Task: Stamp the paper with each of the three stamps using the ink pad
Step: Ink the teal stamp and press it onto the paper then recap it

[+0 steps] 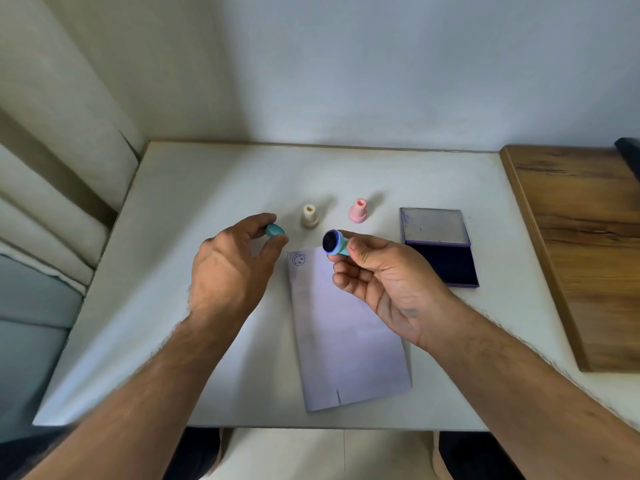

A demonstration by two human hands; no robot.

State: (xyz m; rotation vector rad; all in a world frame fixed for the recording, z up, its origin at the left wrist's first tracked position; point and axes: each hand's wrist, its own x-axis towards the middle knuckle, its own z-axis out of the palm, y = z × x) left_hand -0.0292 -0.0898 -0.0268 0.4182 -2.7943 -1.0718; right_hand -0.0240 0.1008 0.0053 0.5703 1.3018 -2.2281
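Observation:
My right hand [381, 282] pinches a teal stamp [335, 242] above the top of the paper, its dark inked face turned left toward my other hand. My left hand [232, 268] pinches the stamp's teal cap [275, 231] between thumb and fingers, a short gap from the stamp. The pale paper [349, 341] lies mid-table with one smiley print [298, 259] in its top left corner. A cream stamp [309, 216] and a pink stamp [358, 211] stand upright behind the paper. The ink pad [446, 265] lies open to the right, its lid [434, 225] tilted back.
The white table [173, 306] meets a wall at the back. A wooden board [581, 244] lies along the right side. Curtains hang at the left, beyond the table edge.

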